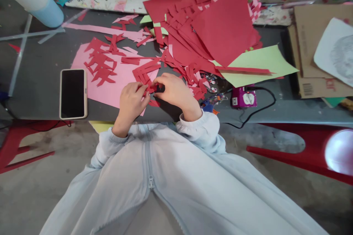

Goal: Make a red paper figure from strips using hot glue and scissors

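Observation:
Close together at the table's near edge, my left hand and my right hand pinch a small red paper piece between their fingertips. Part of that piece is hidden by the fingers. Just beyond them lie folded red paper strips in an angled shape. Beneath these is a sheet of pink paper. On its left side rest several red cut-paper shapes with pointed ends. A heap of red paper scraps lies beyond my right hand.
A phone lies left of the pink sheet. Large red sheets and a light green sheet are piled at the back. Right of my hands sit a purple box with a black cable and cardboard. Red stools stand below.

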The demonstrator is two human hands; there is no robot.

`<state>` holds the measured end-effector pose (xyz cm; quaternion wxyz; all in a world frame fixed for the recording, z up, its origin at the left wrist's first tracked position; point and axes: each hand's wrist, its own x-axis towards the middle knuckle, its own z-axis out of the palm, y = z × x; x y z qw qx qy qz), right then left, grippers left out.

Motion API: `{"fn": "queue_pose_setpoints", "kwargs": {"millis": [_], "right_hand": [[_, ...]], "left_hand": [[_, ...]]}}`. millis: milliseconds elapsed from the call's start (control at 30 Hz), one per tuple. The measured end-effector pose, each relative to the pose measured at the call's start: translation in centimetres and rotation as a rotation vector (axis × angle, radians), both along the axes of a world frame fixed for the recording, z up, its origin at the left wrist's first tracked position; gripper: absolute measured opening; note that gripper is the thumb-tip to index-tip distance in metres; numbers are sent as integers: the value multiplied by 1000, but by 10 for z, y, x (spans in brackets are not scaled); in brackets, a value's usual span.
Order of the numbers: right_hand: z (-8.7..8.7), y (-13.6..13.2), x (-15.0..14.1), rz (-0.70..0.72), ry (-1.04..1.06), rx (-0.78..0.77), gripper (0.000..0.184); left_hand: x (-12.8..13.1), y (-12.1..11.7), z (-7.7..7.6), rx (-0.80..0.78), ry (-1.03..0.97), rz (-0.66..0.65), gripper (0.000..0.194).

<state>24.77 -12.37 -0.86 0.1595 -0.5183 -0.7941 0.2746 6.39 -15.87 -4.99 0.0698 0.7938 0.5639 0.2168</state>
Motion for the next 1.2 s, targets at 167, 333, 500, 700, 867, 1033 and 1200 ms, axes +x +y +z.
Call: {"fn": "queue_pose_setpoints", "kwargs": {"millis": [167, 333, 500, 700, 867, 1033, 1200], "right_hand": [[0, 3, -4, 35, -27, -2, 18], [0, 3, -4, 7, -4, 17, 14], [-4, 4, -2, -58, 46, 57, 14], [-10, 12, -3, -282, 167, 53, 12], [-12, 16, -5, -375, 267, 73, 14], [-8, 15, -7, -352, 322, 58, 13], [-3, 13, -6, -266, 306, 51, 13]], "left_hand": [[0, -1, -1, 6, -10, -2, 26], [-1, -1, -2, -6, -3, 9, 26], [1, 0, 0, -3, -16, 18, 26], [1, -1, 1, -17, -36, 10, 27], [0, -1, 3, -2, -43, -37, 22], [-1, -3, 3, -40, -10, -145, 25], [-1, -4, 5, -6, 52, -173, 22]]}}
